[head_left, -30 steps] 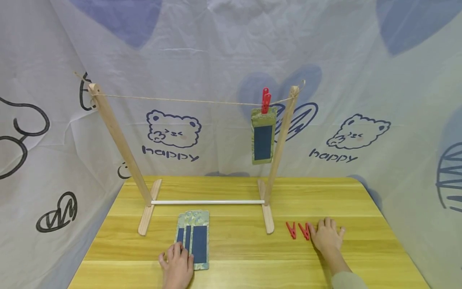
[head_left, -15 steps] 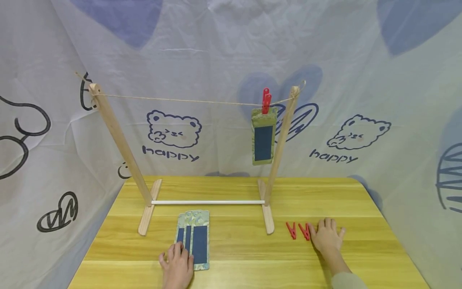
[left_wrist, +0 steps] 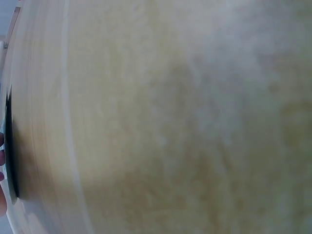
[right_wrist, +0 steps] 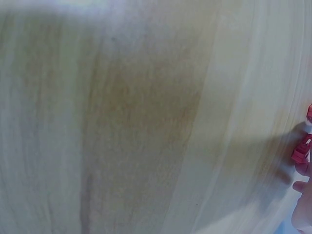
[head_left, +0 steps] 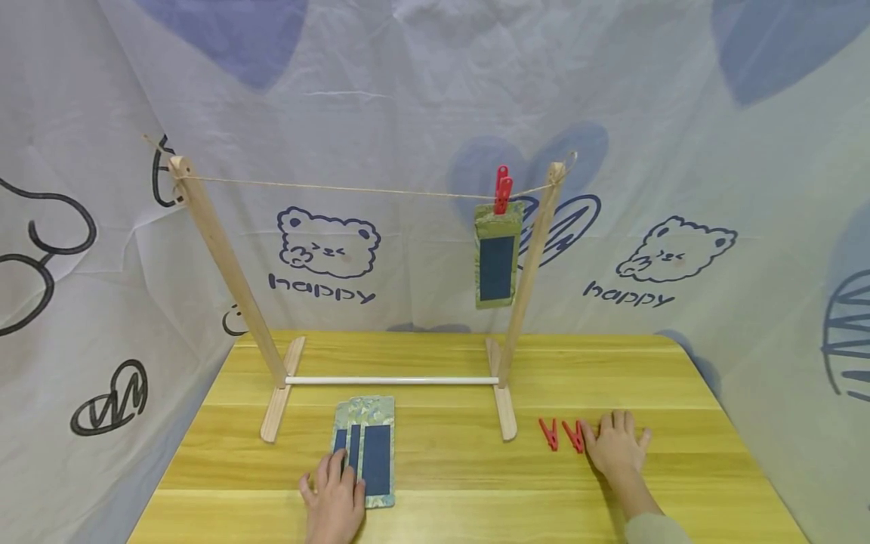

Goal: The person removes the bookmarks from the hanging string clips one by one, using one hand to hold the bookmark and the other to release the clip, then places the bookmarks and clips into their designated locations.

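Note:
Several flat cloth rectangles (head_left: 377, 461), dark blue with a pale green patterned border, lie overlapping on the table. My left hand (head_left: 333, 499) rests on their lower left part, fingers relaxed; its fingertips only just show at the edge of the left wrist view. To the right, two red clothespins lie side by side, a left one (head_left: 548, 434) and a right one (head_left: 574, 437). My right hand (head_left: 616, 447) lies spread on the table, its thumb beside the right clothespin. Whether thumb and clothespin touch I cannot tell. A similar cloth rectangle (head_left: 497, 268) hangs from a string under red clothespins (head_left: 503, 195).
The wooden stand has a left post (head_left: 227, 268), a right post (head_left: 532, 272) and a white crossbar (head_left: 390, 381) low down. A thin string (head_left: 340, 187) runs between the post tops. Behind the wooden table (head_left: 435, 521) hangs a printed cloth backdrop (head_left: 421, 113).
The fingers of my left hand have shifted very slightly on the cloth stack. My right hand and the clothespins stay where they were.

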A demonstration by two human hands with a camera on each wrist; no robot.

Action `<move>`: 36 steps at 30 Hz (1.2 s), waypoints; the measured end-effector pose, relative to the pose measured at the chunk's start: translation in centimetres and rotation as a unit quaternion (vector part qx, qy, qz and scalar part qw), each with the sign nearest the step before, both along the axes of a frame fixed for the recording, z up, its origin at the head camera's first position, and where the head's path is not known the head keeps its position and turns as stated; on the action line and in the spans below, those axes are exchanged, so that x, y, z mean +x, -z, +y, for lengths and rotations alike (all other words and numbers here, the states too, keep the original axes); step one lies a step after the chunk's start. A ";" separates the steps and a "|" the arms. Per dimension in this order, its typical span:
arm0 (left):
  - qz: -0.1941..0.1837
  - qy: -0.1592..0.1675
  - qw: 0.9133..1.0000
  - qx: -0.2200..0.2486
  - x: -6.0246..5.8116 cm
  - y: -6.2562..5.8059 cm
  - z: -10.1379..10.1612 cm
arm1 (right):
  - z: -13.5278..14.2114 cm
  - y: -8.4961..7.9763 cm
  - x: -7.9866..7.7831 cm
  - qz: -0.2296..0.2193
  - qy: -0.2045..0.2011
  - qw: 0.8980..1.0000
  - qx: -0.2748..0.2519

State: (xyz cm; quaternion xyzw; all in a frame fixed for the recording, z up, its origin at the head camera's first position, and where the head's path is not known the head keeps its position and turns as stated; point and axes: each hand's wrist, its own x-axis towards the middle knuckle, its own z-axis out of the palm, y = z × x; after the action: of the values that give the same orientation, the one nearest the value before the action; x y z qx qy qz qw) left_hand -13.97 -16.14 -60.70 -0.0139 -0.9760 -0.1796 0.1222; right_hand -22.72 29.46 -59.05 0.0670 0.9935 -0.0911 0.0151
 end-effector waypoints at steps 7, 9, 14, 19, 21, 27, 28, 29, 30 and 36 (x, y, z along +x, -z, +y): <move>0.026 0.007 1.000 -0.008 -0.1 0.1 0.0 | 0.0 -0.2 0.1 0.005 0.008 1.000 -0.008; 0.027 0.007 1.000 -0.008 -0.1 0.0 0.0 | 0.0 -0.2 0.1 0.006 0.010 1.000 -0.008; 0.021 0.011 1.000 -0.003 -0.3 -0.2 0.0 | 0.1 -0.5 0.0 0.018 0.012 1.000 -0.008; 0.030 0.017 0.999 0.005 -0.7 -0.4 -0.1 | 0.1 -0.9 -0.1 0.041 0.011 0.999 -0.013; 0.037 0.018 0.999 0.006 -0.9 -0.5 -0.1 | 0.0 -1.2 -0.2 0.055 0.011 0.998 -0.015; 0.046 0.021 0.999 0.000 -1.5 -1.1 0.0 | -0.5 -2.4 -0.6 0.110 0.008 0.994 -0.015; 0.046 0.022 0.999 -0.001 -1.7 -1.3 0.1 | -0.6 -2.6 -0.7 0.118 0.007 0.993 -0.015; 0.045 0.022 0.999 -0.003 -1.8 -1.4 0.1 | -0.7 -2.9 -0.7 0.127 0.005 0.992 -0.013; 0.044 0.021 0.999 -0.004 -2.0 -1.6 0.1 | -0.7 -3.1 -0.8 0.134 0.003 0.991 -0.011; 0.043 0.020 0.999 0.004 -2.8 -2.7 0.4 | -1.2 -4.7 -1.2 0.176 -0.009 0.984 -0.014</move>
State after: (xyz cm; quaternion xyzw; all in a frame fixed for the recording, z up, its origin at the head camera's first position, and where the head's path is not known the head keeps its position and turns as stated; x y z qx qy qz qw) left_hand -16.80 -15.77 -57.96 -0.0406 -0.9687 -0.1852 0.1601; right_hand -23.93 28.22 -54.38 0.0405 0.9797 -0.1155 -0.1587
